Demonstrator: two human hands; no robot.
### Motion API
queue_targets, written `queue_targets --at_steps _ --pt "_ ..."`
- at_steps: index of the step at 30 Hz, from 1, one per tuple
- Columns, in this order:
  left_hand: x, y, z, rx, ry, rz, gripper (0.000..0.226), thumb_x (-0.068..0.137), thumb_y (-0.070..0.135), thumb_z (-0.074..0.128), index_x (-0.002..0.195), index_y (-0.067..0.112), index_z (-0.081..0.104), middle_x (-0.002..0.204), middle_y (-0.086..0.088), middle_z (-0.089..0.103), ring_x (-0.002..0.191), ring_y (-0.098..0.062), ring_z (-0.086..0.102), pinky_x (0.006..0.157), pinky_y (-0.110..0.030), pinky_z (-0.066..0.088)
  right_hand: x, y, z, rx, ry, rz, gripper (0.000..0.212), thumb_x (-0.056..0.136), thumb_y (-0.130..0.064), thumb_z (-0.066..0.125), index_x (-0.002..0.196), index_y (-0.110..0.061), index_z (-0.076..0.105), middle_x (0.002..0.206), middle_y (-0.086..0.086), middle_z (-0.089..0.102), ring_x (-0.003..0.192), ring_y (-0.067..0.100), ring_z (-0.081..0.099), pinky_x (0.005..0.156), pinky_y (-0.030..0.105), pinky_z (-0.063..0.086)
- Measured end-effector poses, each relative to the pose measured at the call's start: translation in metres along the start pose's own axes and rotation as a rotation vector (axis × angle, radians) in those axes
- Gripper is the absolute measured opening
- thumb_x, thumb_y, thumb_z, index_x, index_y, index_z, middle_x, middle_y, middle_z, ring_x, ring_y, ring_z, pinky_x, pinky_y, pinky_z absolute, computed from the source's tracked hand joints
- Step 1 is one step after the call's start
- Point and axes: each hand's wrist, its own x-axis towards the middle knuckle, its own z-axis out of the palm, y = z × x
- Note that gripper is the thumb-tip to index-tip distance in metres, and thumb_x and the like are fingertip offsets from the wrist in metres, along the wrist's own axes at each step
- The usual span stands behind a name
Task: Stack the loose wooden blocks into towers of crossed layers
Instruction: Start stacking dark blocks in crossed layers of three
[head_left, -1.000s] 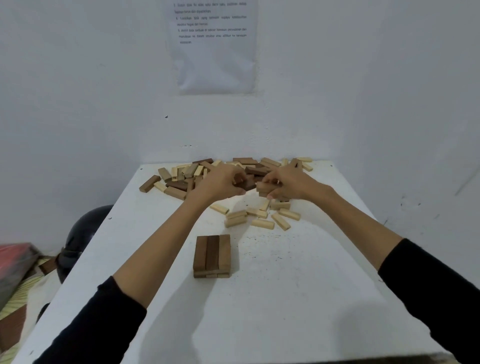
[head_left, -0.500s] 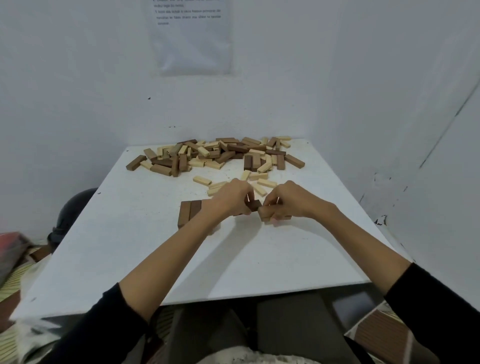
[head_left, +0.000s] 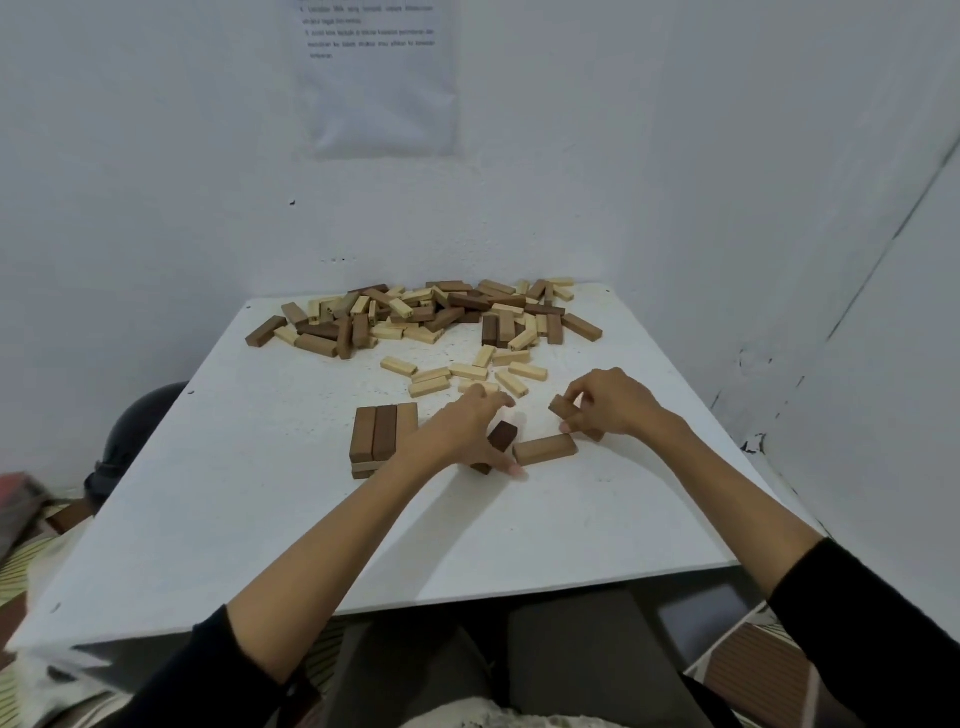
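A low stack of brown blocks (head_left: 378, 434) stands at mid-table, its top layer three blocks side by side. My left hand (head_left: 464, 429) reaches just right of it, and its fingers hold a dark brown block (head_left: 500, 437) that tilts up off the table. A mid-brown block (head_left: 545, 449) lies flat between my hands. My right hand (head_left: 610, 403) pinches a brown block (head_left: 563, 407) above the table, with another block partly hidden under its palm. A loose pile of light and dark blocks (head_left: 431, 314) covers the far end of the white table (head_left: 270, 499).
Several light blocks (head_left: 470, 371) lie scattered just beyond my hands. White walls close in behind and on the right. A dark round helmet-like object (head_left: 137, 421) sits on the floor left of the table. A printed paper (head_left: 376, 73) hangs on the back wall.
Both hands have come back from the far pile carrying brown blocks to the spot right of the stack. They have moved apart, and one brown block now lies flat between them.
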Motion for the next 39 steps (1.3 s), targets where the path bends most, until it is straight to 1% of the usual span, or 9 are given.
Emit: queue_targets --at_steps 6,10,12,16,20,24,29,33,39 --pt "0.004 0.013 0.024 0.080 0.147 0.130 0.070 0.072 0.057 0.070 0.131 0.026 0.048 0.130 -0.002 0.042 0.121 -0.020 0.036 0.090 -0.032 0.037 0.001 0.004 0.003 0.122 -0.128 0.107 0.041 0.086 -0.034 0.066 0.121 -0.017 0.053 0.085 0.006 0.057 0.066 0.020 0.059 0.053 0.026 0.053" --pt "0.009 0.017 0.033 0.079 0.240 0.131 0.036 0.081 0.042 0.066 0.104 0.015 0.060 0.109 -0.003 0.051 0.106 -0.020 0.042 0.071 -0.026 0.034 0.002 0.004 0.003 0.176 -0.172 0.128 0.030 0.092 -0.024 0.056 0.121 -0.016 0.051 0.086 0.012 0.060 0.058 0.024 0.061 0.057 0.030 0.056" --pt "0.011 0.015 0.031 0.035 0.274 0.077 0.032 0.083 0.039 0.064 0.099 0.012 0.059 0.106 -0.004 0.051 0.104 -0.020 0.044 0.069 -0.026 0.034 0.003 0.003 0.001 0.231 -0.191 0.133 0.026 0.095 -0.014 0.047 0.120 -0.013 0.054 0.085 0.012 0.061 0.062 0.027 0.064 0.059 0.030 0.057" --pt "0.013 0.008 0.027 0.016 0.308 -0.025 0.049 0.081 0.042 0.066 0.113 0.009 0.048 0.118 -0.006 0.047 0.111 -0.023 0.042 0.076 -0.028 0.037 0.005 -0.003 -0.001 0.288 -0.281 0.100 0.043 0.089 0.001 0.047 0.130 -0.012 0.048 0.100 0.017 0.064 0.083 0.030 0.068 0.074 0.034 0.058" --pt "0.008 0.004 0.011 0.063 0.014 -0.049 0.097 0.068 0.044 0.078 0.140 0.007 0.024 0.139 -0.012 0.029 0.127 -0.029 0.031 0.099 -0.036 0.035 0.005 -0.009 -0.002 0.214 -0.346 -0.008 0.066 0.078 -0.007 0.072 0.137 -0.016 0.044 0.106 0.004 0.057 0.094 0.024 0.064 0.090 0.035 0.053" --pt "0.005 0.000 -0.001 0.094 -0.189 -0.038 0.117 0.066 0.021 0.084 0.149 0.017 0.003 0.148 -0.011 0.016 0.136 -0.031 0.023 0.107 -0.046 0.033 0.005 -0.015 0.002 0.207 -0.352 -0.050 0.084 0.070 -0.008 0.081 0.141 -0.017 0.037 0.113 0.006 0.053 0.095 0.023 0.062 0.079 0.026 0.055" --pt "0.012 -0.007 0.002 -0.007 -0.045 -0.019 0.106 0.066 0.015 0.083 0.148 0.012 0.016 0.147 -0.010 0.027 0.133 -0.027 0.032 0.107 -0.035 0.033 0.007 -0.023 0.012 0.218 -0.300 -0.085 0.084 0.067 -0.005 0.082 0.139 -0.010 0.039 0.105 0.007 0.050 0.079 0.016 0.054 0.064 0.023 0.055" --pt "0.016 -0.009 0.007 -0.078 0.049 -0.008 0.101 0.065 0.026 0.084 0.145 0.011 0.024 0.141 -0.011 0.037 0.130 -0.026 0.036 0.104 -0.034 0.033 0.009 -0.022 0.012 0.220 -0.297 -0.093 0.086 0.064 -0.009 0.085 0.138 -0.012 0.041 0.101 0.005 0.052 0.081 0.016 0.055 0.063 0.021 0.055" --pt "0.015 0.003 0.025 -0.183 0.254 -0.050 0.105 0.066 0.046 0.080 0.144 0.006 0.021 0.136 -0.016 0.033 0.125 -0.029 0.035 0.098 -0.032 0.032 0.015 -0.018 0.003 0.196 -0.333 -0.126 0.094 0.068 -0.003 0.081 0.146 -0.012 0.029 0.097 0.003 0.068 0.080 0.012 0.061 0.067 0.012 0.046"
